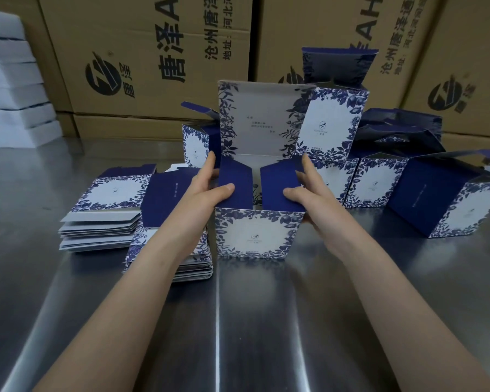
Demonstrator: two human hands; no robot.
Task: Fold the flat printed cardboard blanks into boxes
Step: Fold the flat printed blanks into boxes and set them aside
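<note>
A blue-and-white floral box (256, 236) stands upright on the steel table (255, 321) in the middle of the view, its lid raised at the back. My left hand (207, 188) grips its left side, thumb pressing the dark blue left side flap inward. My right hand (306, 190) grips the right side, thumb on the right flap. Both flaps lie nearly flat over the opening with a gap between them. Two stacks of flat printed blanks (105, 219) lie to the left; my left forearm covers part of the nearer stack.
Several folded boxes (376, 182) stand behind and to the right, one dark blue box (441, 202) lying tilted at far right. Large brown shipping cartons (153, 52) form a wall behind. White foam sheets (12, 80) are piled at the far left.
</note>
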